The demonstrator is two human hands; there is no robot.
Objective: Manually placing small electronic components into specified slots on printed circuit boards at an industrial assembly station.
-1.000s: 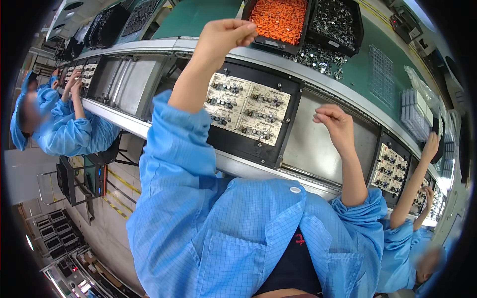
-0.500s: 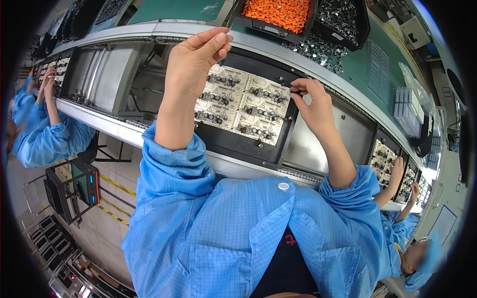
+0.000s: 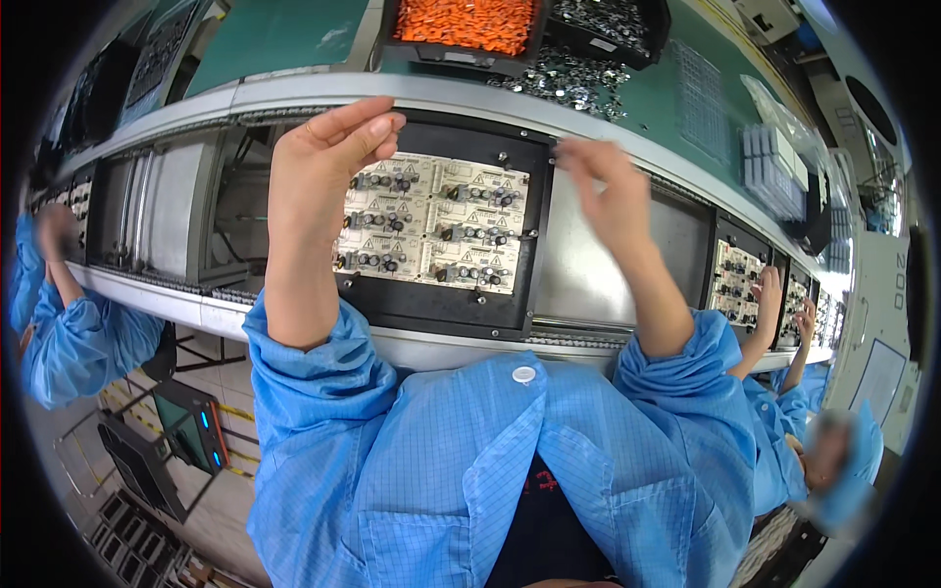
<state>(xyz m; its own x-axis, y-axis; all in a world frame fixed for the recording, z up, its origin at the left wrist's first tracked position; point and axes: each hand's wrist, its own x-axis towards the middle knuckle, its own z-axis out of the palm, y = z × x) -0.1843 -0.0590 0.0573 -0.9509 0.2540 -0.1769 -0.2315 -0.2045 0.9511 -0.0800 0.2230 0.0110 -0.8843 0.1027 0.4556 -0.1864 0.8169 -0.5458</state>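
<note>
A cream circuit board panel with several dark capacitors and small parts lies in a black carrier frame on the conveyor. My left hand hovers over the panel's left part and hides some of it. Its thumb and fingers are pinched together near the frame's far edge; whatever they may hold cannot be made out. Just beyond the frame's far right corner, my right hand is raised over the conveyor, its fingers bent and smeared by motion.
Across the conveyor rail stand a black bin of orange parts and another dark bin. Small metal pieces lie spilled beside them. Clear plastic trays sit farther right. Co-workers' hands work at boards down the line.
The whole view has shifted, so the bench sits farther left. My right hand has left the frame's right edge, moving rightward. My left hand, still pinched, has drawn back slightly from the bins.
</note>
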